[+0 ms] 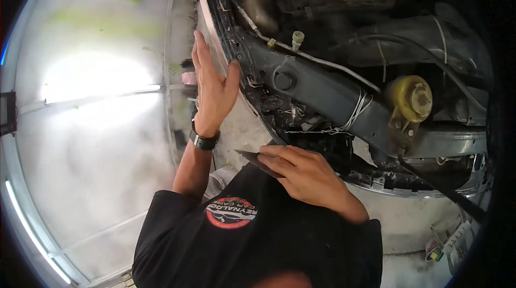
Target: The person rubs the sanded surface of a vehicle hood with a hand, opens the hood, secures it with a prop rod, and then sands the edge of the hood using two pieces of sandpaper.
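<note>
My left hand [212,86] is flat, with its fingers stretched out beside the pale outer edge of a car's fender [210,24]. Its thumb reaches the dark inner rim of the car body; whether the palm presses on the panel cannot be made out. In front of my chest, my right hand [309,172] is closed on a thin dark sheet [252,158], whose pointed corner sticks out to the left. The fingers cover most of that sheet. A black watch [204,140] is on my left wrist.
The open engine bay fills the upper right, with a dark crossmember [322,84], a yellowed reservoir [413,99], loose wires [356,110] and a slanting black rod [441,188]. A pale panelled wall [102,153] stands at left. A power strip [456,238] lies at lower right.
</note>
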{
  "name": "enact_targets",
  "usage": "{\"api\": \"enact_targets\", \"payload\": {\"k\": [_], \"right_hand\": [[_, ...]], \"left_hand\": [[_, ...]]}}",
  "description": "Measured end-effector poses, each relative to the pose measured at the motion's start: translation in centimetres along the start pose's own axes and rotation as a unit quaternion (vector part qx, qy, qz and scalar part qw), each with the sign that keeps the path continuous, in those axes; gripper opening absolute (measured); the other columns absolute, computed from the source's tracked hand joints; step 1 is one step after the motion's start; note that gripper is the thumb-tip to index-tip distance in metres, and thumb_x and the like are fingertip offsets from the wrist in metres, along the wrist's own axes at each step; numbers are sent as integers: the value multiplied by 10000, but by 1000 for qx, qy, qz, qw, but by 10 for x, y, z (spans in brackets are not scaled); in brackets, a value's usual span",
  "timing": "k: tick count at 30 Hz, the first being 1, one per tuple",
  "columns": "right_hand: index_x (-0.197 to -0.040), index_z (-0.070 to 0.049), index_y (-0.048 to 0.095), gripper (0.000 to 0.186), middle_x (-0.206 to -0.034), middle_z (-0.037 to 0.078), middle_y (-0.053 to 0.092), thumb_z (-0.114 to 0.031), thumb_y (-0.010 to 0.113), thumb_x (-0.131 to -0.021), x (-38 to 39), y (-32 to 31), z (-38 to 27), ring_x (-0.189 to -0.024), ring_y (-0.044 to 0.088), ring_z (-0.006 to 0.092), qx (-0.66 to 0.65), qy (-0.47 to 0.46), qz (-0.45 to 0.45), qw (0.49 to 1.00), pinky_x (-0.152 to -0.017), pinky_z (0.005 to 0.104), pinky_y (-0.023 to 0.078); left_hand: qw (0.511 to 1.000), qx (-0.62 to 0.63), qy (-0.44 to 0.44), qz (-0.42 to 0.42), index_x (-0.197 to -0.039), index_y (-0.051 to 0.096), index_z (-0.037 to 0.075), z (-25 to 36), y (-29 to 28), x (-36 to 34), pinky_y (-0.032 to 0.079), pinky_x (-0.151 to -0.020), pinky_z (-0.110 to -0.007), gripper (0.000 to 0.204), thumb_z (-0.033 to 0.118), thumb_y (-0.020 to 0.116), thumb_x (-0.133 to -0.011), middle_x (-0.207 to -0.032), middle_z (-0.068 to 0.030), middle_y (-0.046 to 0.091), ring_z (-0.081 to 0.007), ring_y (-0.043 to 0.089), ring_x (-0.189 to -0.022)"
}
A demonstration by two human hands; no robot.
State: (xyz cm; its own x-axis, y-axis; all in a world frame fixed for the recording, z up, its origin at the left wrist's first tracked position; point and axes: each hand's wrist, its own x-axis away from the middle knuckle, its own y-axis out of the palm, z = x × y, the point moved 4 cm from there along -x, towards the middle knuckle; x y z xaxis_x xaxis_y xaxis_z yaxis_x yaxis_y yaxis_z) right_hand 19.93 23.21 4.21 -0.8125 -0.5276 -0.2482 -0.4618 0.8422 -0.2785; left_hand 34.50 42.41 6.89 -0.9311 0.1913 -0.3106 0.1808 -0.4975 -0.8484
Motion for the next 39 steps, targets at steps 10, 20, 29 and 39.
{"api": "enact_targets", "payload": {"k": [10, 20, 29, 39], "right_hand": [[-1193, -44, 644, 427, -1271, 86, 607, -20, 703, -771, 10, -21, 1, -1025, 666, 304, -7, -4, 22, 1000, -845, 408, 573], [-1200, -56, 643, 433, -1251, 107, 620, -21, 703, -772, 16, -19, 9, -1051, 659, 329, -21, 36, 39, 998, -875, 414, 558], [-1199, -63, 684, 375, -1236, 129, 658, -19, 691, -826, 18, -18, -2, -1010, 682, 326, -33, 38, 21, 999, -858, 397, 566], [-1223, -57, 625, 448, -1228, 101, 611, -56, 717, -785, 17, -11, 5, -1040, 660, 314, -6, 47, 21, 999, -875, 407, 554]], "left_hand": [[985, -124, 94, 78, -1529, 278, -44, -54, -7, -146, 511, -888, -388, 766, 247, 663, -935, -1342, -267, 516, -344, 567, -1204], [999, -33, -2, 23, -1535, 183, -92, -10, 18, -19, 307, -1135, -451, 678, 185, 515, -1012, -1466, -316, 395, -445, 410, -1346], [987, 93, -108, -72, -1581, 77, -34, -8, 21, 105, 262, -1180, -437, 807, 158, 593, -991, -1574, -255, 277, -363, 332, -1443], [692, 360, -374, -501, -1585, 150, -16, -40, -14, 257, 188, -1224, -369, 918, 479, 614, -966, -1657, -176, 178, -260, 216, -1521]]}}
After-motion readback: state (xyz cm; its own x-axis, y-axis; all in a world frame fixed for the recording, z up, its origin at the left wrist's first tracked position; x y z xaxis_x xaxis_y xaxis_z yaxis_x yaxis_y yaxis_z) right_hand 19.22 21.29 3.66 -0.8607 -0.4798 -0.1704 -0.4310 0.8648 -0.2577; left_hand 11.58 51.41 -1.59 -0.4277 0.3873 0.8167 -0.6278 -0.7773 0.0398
